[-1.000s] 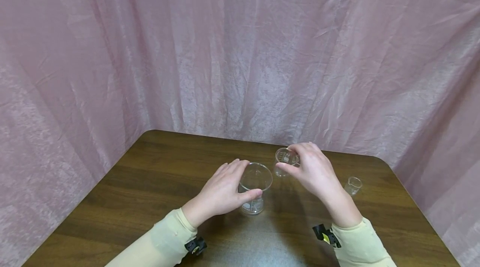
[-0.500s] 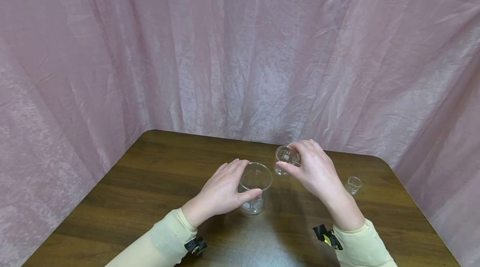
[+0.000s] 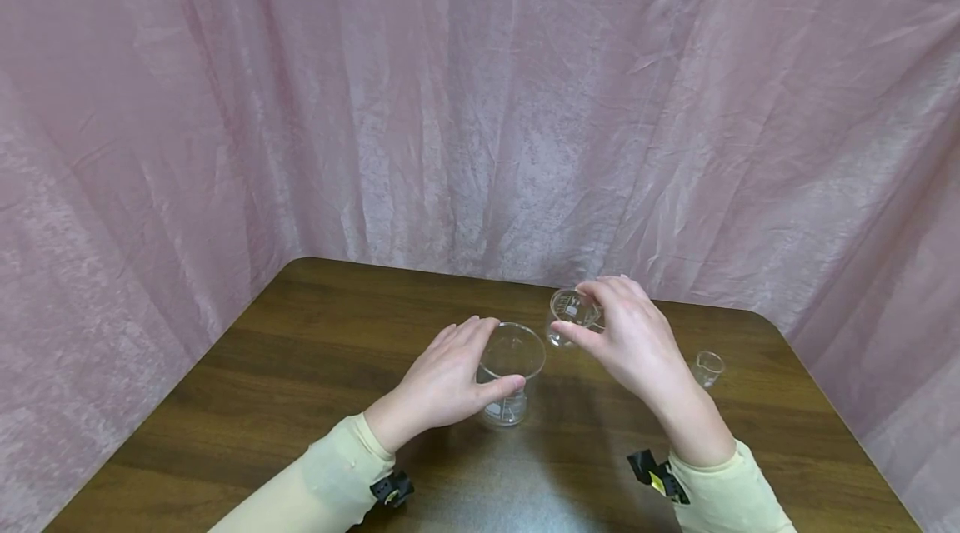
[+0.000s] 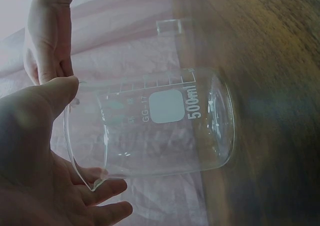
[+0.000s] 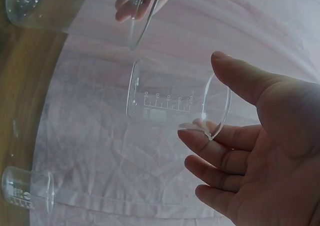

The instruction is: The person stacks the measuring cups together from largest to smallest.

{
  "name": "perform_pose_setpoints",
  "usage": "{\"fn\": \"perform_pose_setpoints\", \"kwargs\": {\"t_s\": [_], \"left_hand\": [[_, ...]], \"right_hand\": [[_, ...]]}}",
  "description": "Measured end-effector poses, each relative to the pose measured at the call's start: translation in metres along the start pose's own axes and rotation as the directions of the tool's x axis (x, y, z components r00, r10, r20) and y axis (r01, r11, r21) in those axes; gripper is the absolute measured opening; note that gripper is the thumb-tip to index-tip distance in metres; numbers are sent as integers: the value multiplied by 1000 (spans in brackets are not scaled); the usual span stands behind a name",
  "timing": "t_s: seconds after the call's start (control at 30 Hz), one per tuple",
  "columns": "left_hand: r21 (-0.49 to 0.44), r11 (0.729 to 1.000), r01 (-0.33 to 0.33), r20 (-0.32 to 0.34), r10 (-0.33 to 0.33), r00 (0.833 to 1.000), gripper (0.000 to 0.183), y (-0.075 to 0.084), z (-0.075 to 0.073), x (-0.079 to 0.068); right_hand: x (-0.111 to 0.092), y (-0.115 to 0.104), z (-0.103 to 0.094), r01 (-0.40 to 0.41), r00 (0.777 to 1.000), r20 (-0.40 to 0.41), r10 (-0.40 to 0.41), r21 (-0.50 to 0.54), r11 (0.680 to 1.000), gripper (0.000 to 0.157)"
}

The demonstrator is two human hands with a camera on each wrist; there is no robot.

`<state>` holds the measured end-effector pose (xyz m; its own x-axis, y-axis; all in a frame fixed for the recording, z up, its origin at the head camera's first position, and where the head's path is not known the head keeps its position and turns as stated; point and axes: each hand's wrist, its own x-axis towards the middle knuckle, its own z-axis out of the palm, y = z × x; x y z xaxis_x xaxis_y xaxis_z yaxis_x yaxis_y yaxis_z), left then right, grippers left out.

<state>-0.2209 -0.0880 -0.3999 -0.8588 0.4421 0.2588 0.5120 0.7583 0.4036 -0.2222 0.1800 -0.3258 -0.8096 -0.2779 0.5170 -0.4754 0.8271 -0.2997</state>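
A large clear glass beaker point(image 3: 506, 408), marked 500ml in the left wrist view, stands upright on the wooden table. My left hand point(image 3: 442, 383) grips it near its rim, thumb on the near side and fingers on the far side. To its right, my right hand point(image 3: 630, 341) pinches a smaller graduated beaker point(image 5: 165, 98) by the rim between thumb and fingers. That beaker is upright and raised off the table, its base apart from the wood in the right wrist view. A still smaller beaker point(image 3: 707, 369) stands on the table right of my right forearm.
The brown wooden table point(image 3: 300, 333) has rounded far corners. Pink curtains point(image 3: 480, 100) hang behind it and along both sides. A black wrist strap device point(image 3: 392, 490) is on the left sleeve, another point(image 3: 657, 475) on the right.
My right hand has risen slightly, with the smaller beaker in it. The left hand and the large beaker stay in place.
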Motion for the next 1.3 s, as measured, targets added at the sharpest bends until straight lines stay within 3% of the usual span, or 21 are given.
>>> {"fn": "perform_pose_setpoints", "kwargs": {"t_s": [1.3], "left_hand": [[-3, 1000, 1, 6, -1, 1000, 95, -1, 1, 1]], "right_hand": [[-4, -19, 0, 57, 998, -17, -56, 81, 995, 50]]}}
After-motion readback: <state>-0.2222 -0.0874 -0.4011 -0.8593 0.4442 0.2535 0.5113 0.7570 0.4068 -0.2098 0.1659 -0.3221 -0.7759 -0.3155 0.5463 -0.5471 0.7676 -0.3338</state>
